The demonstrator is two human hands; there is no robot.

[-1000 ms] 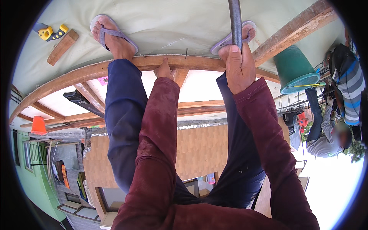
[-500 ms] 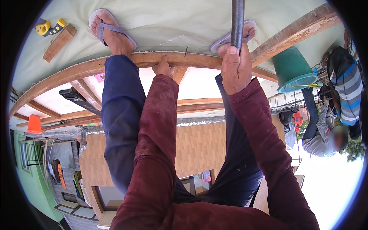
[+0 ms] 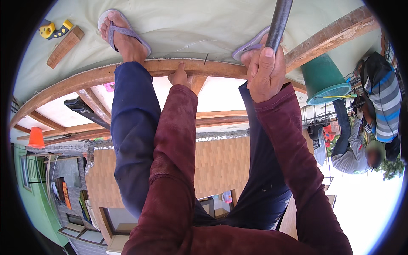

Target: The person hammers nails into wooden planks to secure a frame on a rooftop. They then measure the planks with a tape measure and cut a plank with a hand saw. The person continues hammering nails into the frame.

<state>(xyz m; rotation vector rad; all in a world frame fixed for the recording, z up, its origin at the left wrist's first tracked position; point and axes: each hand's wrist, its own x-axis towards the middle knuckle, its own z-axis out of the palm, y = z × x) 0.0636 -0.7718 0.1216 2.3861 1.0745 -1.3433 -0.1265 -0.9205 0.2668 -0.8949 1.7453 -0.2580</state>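
Note:
My right hand [image 3: 268, 73] is wrapped round the lower end of a dark metal bar [image 3: 279, 23], thumb along it. The bar slants up and to the right; its far end is cut off by the view's top edge. To the left, my left hand [image 3: 181, 77] holds the edge of a curved wooden beam [image 3: 100, 79], its thumb up on the wood and its other fingers mostly hidden. A thin nail [image 3: 206, 58] sticks up from the beam, between my two hands and touched by neither.
My sandalled feet rest on the pale sheet [image 3: 187, 25] beyond the beam. A yellow-and-black tool handle [image 3: 55, 30] and a wood block [image 3: 65, 47] lie far left. Right are a slanting timber [image 3: 327, 38], a green bucket [image 3: 323, 76] and co-workers [image 3: 384, 102]. An orange bucket [image 3: 36, 138] is left.
The metal bar has tipped from nearly upright to a slant toward the right, and my right hand has turned and shifted slightly right with it. My left hand stays on the beam.

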